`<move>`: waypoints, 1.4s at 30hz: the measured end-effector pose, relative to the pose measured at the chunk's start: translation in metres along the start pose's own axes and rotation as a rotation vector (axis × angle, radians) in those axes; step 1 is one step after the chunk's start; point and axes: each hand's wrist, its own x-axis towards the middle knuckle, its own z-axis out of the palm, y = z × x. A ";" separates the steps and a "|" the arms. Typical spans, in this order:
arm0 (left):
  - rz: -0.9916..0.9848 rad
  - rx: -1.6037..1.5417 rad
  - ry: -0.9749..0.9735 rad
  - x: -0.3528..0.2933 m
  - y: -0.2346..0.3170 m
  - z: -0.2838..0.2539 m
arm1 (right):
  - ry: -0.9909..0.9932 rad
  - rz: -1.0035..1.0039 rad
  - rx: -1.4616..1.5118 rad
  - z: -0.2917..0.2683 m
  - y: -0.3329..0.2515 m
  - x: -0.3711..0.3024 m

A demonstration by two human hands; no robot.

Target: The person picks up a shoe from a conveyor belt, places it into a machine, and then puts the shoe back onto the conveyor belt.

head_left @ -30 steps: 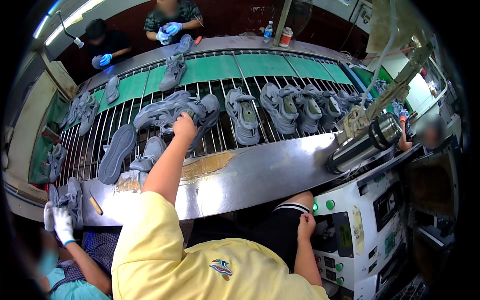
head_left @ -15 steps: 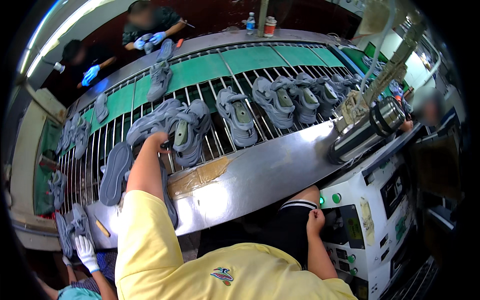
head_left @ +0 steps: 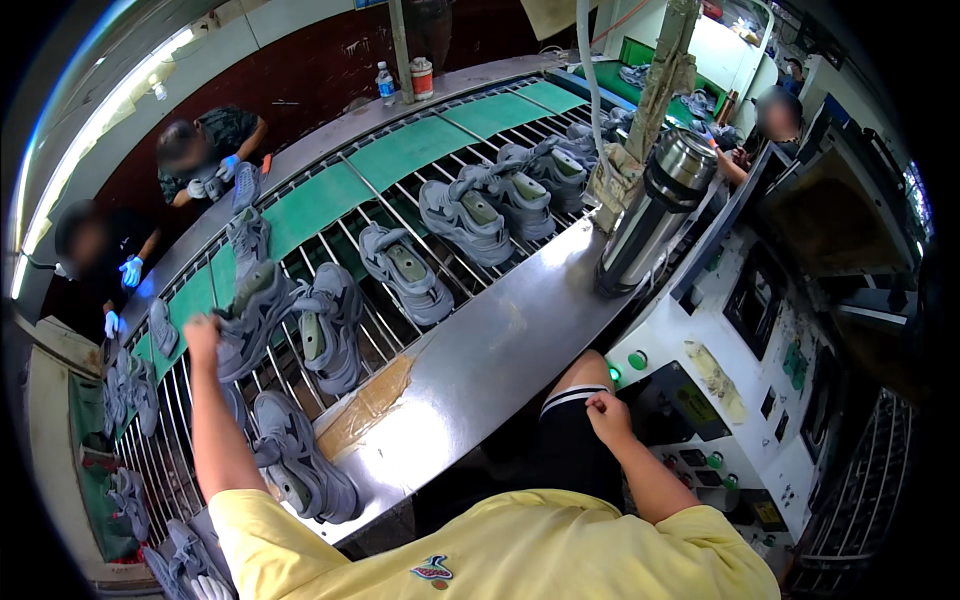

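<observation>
Left hand (head_left: 203, 333) tight on grey shoe (head_left: 255, 312) over barred rack (head_left: 376, 334); right hand (head_left: 608, 417) curled; red wall (head_left: 300, 92)

A stainless-steel vacuum flask (head_left: 638, 236) sits at the right beside a grimy post (head_left: 656, 100). On the far side, a blue-labelled plastic bottle (head_left: 386, 85) stands left of a red-and-white container (head_left: 422, 79). A white control cabinet (head_left: 738, 440) with green push-buttons (head_left: 638, 359) occupies the near right.

Bare left hand (head_left: 203, 335) is now way over on the chunky grey low-top sneaker's (head_left: 254, 328) left side, not its right end anymore.
</observation>
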 end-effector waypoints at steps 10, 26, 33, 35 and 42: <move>0.217 -0.153 -0.005 -0.064 0.260 -0.096 | -0.242 -0.202 0.208 0.028 -0.069 -0.018; -0.660 0.261 0.122 -0.036 0.067 0.111 | -0.098 0.029 0.083 -0.013 0.008 -0.043; -0.377 0.484 -0.189 0.007 -0.009 0.109 | -0.027 0.090 -0.129 0.002 0.007 -0.036; -0.052 0.610 -0.279 -0.013 0.018 0.110 | 0.043 0.065 -0.251 0.005 0.005 -0.031; 0.435 1.229 -0.241 -0.068 0.010 0.131 | 0.105 0.007 -0.403 0.020 0.003 -0.012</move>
